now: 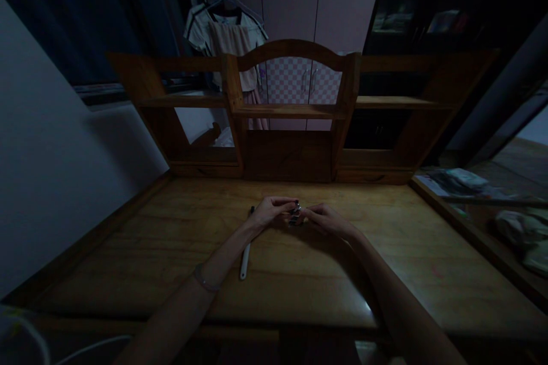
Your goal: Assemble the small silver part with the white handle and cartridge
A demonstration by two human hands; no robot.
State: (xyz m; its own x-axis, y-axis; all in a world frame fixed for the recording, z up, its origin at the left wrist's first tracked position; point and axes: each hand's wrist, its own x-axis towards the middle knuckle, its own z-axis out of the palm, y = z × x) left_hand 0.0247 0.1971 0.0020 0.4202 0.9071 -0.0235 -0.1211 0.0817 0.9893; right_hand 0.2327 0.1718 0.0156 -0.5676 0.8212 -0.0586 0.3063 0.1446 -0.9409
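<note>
1. Dim room, low light; detail poor throughout.
2. Left hand (269, 211) and right hand (326, 219) meet at centre of frame, just above the wooden surface (385, 251).
3. Both hands pinch a small dark object (295, 214) w/ shiny glints between them. Fingers of both hands closed on it, fingertips nearly touching. Object too small and dark to tell what it is.
4. Object sits at centre of frame, a little below the shelf unit's base, held just over the surface; can't tell if it touches the wood.
5. White pen-like stick (245, 256) lies on the surface, running under the left wrist, dark tip toward the hands, white end toward bottom of frame. Not held.
6. Thin bracelet (204, 280) on left wrist, lower centre-left of frame.
7. Wooden shelf unit (291, 111) stands at far edge of the surface, arched top in the middle, open compartments either side.
8. Behind it, upper centre: garments on a hanger (229, 28) in front of pale pink cupboard doors (308, 0).
9. White panel (47, 154) fills left of frame.
10. Right edge: papers and cloth-like clutter (462, 182) on a lower ledge beside the surface; items blurred.
11. White cable (38, 336) at lower left corner.
</note>
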